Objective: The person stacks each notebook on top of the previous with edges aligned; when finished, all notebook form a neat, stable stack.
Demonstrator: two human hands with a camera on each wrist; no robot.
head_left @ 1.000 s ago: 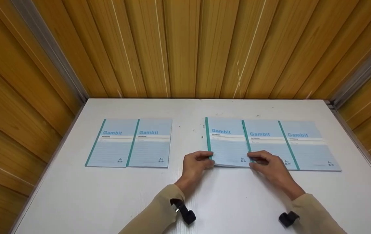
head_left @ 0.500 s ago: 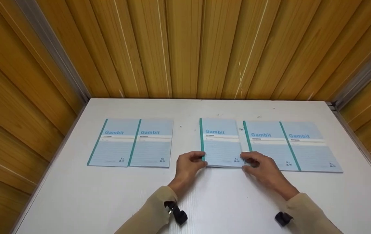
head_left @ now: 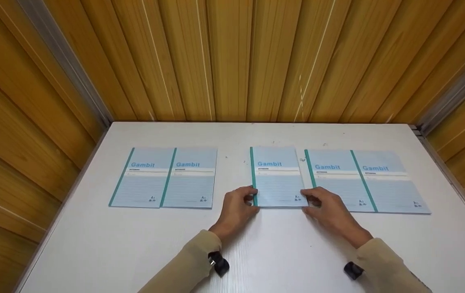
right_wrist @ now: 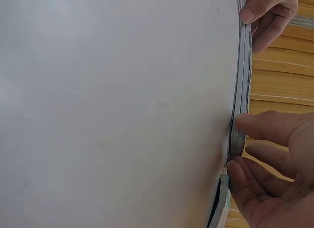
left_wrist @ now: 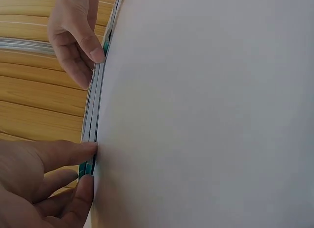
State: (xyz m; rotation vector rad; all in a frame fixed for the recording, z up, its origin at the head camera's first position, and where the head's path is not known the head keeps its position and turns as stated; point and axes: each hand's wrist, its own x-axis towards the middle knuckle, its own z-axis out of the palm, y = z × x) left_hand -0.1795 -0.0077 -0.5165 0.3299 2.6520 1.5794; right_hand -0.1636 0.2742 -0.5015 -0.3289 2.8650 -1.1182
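Observation:
A small stack of light-blue notebooks [head_left: 277, 179], printed "Gambit" with a green spine, lies on the white table. Two layers show along its near edge [left_wrist: 95, 102] in the left wrist view. My left hand [head_left: 235, 209] holds the stack at its near left corner, thumb on the near edge and fingers against the spine. At the near right corner my right hand [head_left: 330, 209] grips the same stack with thumb and curled fingers. The underside of the stack is hidden.
Two matching notebooks [head_left: 145, 185] [head_left: 189, 185] lie side by side to the left. Another pair [head_left: 334, 187] [head_left: 387, 187] lies right of the stack, its left part partly behind my right hand. Wood-patterned panels [head_left: 232, 61] enclose the white table [head_left: 277, 252].
Both hands have moved the stack left, off the right-hand pair, leaving a narrow gap between them. Its near edge, slightly raised earlier, now lies flat.

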